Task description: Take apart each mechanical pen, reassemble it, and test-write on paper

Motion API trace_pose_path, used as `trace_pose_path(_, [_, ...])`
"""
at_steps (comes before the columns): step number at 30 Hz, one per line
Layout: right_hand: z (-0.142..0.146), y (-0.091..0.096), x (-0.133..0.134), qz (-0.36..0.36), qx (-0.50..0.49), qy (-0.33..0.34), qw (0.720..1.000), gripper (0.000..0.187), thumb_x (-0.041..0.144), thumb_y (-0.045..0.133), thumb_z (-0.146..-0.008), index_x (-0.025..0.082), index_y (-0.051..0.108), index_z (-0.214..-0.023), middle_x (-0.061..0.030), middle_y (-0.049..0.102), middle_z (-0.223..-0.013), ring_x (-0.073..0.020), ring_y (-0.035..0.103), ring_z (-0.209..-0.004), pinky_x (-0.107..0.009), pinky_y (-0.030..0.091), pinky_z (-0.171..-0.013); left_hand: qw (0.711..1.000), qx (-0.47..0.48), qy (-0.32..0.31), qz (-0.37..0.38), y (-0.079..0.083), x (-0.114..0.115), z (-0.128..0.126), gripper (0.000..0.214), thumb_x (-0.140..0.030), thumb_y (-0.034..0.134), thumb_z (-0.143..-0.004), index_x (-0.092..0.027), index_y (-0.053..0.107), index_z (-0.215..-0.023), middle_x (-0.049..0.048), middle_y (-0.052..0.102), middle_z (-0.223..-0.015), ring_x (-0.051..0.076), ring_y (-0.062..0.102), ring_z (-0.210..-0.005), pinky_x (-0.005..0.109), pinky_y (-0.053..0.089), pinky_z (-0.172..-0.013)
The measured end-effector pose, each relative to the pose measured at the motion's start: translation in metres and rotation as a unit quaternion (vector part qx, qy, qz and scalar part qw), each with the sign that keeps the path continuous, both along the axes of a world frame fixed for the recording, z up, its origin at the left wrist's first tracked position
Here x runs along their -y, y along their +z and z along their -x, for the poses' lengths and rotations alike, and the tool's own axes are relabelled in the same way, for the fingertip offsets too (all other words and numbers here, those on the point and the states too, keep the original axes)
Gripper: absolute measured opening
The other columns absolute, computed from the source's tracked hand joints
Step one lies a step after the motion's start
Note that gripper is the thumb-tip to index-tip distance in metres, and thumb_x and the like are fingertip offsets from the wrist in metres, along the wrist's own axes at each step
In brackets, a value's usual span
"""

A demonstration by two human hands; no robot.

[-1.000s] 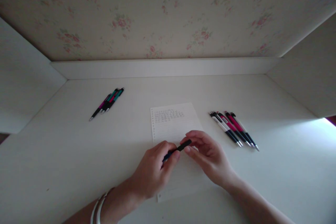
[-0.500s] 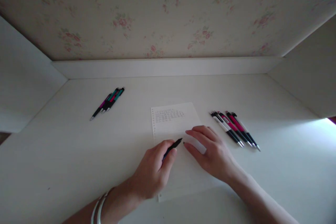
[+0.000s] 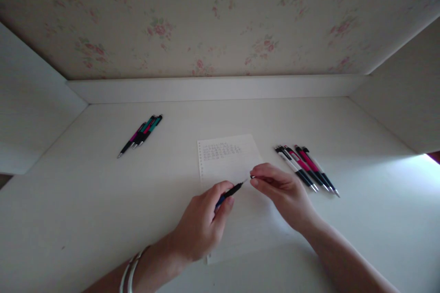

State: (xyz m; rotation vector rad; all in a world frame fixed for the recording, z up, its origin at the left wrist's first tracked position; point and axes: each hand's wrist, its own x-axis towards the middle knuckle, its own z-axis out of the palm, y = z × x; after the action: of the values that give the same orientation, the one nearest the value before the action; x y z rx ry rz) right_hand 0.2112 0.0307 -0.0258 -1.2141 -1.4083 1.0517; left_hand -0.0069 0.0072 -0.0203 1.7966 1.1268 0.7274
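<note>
- Left hand (image 3: 201,219): fingers curled around a pen (image 3: 233,190), thumb and forefinger pressed on it from either side; grip firm, blue barrel partly hidden in the palm
- Pen: tilted above the sheet of paper (image 3: 223,171), black front end pointing toward the right hand (image 3: 280,190), a thin pale tip projecting
- Right hand: thumb and forefinger nearly together, pinching a small dark piece (image 3: 252,176) just beside the pen's tip; whether the two touch, cannot tell
- Sheet: punched along its left edge, handwriting in the upper part
- Left pen group (image 3: 140,135): purple, teal and pink, lying close together
- Right pen group (image 3: 305,167): white and pink barrels, near the right hand
</note>
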Motion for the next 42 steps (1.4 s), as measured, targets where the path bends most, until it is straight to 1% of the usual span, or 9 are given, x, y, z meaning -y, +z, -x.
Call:
trace_pose_path(6, [0.000, -0.001, 0.003, 0.026, -0.080, 0.053, 0.995, 0.010, 0.027, 0.078, -0.084, 0.031, 0.081, -0.092, -0.0044, 0.072, -0.098, -0.0187, 0.068, -0.093, -0.032, 0.059, -0.079, 1.000, 0.002, -0.018, -0.015, -0.002, 0.001, 0.000, 0.025, -0.028, 0.048, -0.103, -0.023, 0.056, -0.126, 0.0049, 0.073, -0.118, 0.018, 0.069, -0.107, 0.028, 0.051, -0.092])
trace_pose_path(12, [0.003, 0.007, 0.004, 0.015, -0.090, 0.061, 0.994, 0.009, 0.028, 0.080, -0.081, 0.029, 0.082, -0.090, -0.0053, 0.071, -0.089, -0.0176, 0.068, -0.083, -0.027, 0.058, -0.069, 0.999, -0.004, -0.023, -0.032, -0.003, -0.001, -0.001, 0.024, -0.026, 0.049, -0.103, -0.022, 0.057, -0.125, 0.0039, 0.073, -0.116, 0.017, 0.070, -0.103, 0.028, 0.052, -0.090])
trace_pose_path(19, [0.004, 0.006, 0.008, -0.006, -0.041, 0.086, 0.995, 0.014, 0.023, 0.071, -0.089, 0.029, 0.082, -0.095, -0.0060, 0.072, -0.094, -0.0179, 0.068, -0.087, -0.028, 0.056, -0.074, 0.999, -0.018, -0.023, -0.046, -0.005, -0.001, -0.001, 0.024, -0.025, 0.049, -0.102, -0.024, 0.056, -0.125, 0.0026, 0.074, -0.116, 0.018, 0.071, -0.102, 0.029, 0.053, -0.090])
trace_pose_path(24, [0.006, 0.005, 0.009, 0.022, -0.045, 0.061, 0.997, 0.027, 0.027, 0.072, -0.088, 0.027, 0.073, -0.114, -0.0041, 0.074, -0.091, -0.0174, 0.070, -0.080, -0.029, 0.057, -0.073, 0.998, -0.028, -0.018, -0.050, -0.005, 0.000, -0.001, 0.022, -0.026, 0.049, -0.102, -0.023, 0.057, -0.122, 0.0031, 0.074, -0.112, 0.019, 0.072, -0.098, 0.030, 0.054, -0.086])
trace_pose_path(27, [0.006, 0.007, 0.007, 0.018, -0.008, 0.075, 0.997, 0.009, 0.029, 0.072, -0.088, 0.023, 0.075, -0.094, -0.0039, 0.073, -0.085, -0.0166, 0.068, -0.078, -0.027, 0.055, -0.070, 0.997, -0.032, -0.021, -0.065, -0.006, 0.001, -0.001, 0.022, -0.025, 0.050, -0.101, -0.022, 0.057, -0.121, 0.0038, 0.075, -0.109, 0.020, 0.072, -0.096, 0.031, 0.055, -0.084])
trace_pose_path(32, [0.005, 0.008, 0.007, 0.056, 0.009, 0.085, 0.995, 0.016, 0.035, 0.074, -0.087, 0.021, 0.071, -0.078, -0.0011, 0.069, -0.071, -0.0136, 0.063, -0.067, -0.024, 0.050, -0.062, 0.996, -0.037, -0.024, -0.078, -0.008, 0.002, 0.000, 0.020, -0.026, 0.050, -0.101, -0.021, 0.057, -0.119, 0.0043, 0.076, -0.105, 0.020, 0.073, -0.091, 0.031, 0.055, -0.081])
trace_pose_path(35, [0.004, 0.008, 0.008, 0.088, -0.044, 0.091, 0.991, 0.017, 0.038, 0.076, -0.086, 0.024, 0.074, -0.096, -0.0035, 0.075, -0.090, -0.0158, 0.068, -0.080, -0.026, 0.054, -0.071, 0.997, -0.028, -0.022, -0.072, -0.007, 0.001, -0.001, 0.020, -0.026, 0.050, -0.101, -0.021, 0.057, -0.119, 0.0040, 0.075, -0.106, 0.019, 0.073, -0.092, 0.030, 0.055, -0.082])
trace_pose_path(38, [0.005, 0.008, 0.010, 0.102, -0.134, 0.098, 0.981, 0.042, 0.038, 0.075, -0.087, 0.034, 0.064, -0.127, -0.0042, 0.074, -0.119, -0.0182, 0.069, -0.104, -0.031, 0.056, -0.087, 0.998, -0.023, -0.015, -0.052, -0.004, 0.001, -0.002, 0.020, -0.026, 0.049, -0.102, -0.022, 0.057, -0.119, 0.0034, 0.075, -0.106, 0.018, 0.072, -0.091, 0.028, 0.054, -0.080])
trace_pose_path(42, [0.006, 0.005, 0.010, 0.096, -0.129, 0.064, 0.985, 0.039, 0.033, 0.079, -0.084, 0.033, 0.066, -0.121, 0.0004, 0.079, -0.088, -0.0151, 0.073, -0.085, -0.029, 0.056, -0.083, 0.997, -0.040, -0.026, -0.060, -0.004, 0.001, -0.001, 0.020, -0.027, 0.049, -0.101, -0.021, 0.058, -0.118, 0.0036, 0.075, -0.101, 0.019, 0.072, -0.086, 0.029, 0.054, -0.078])
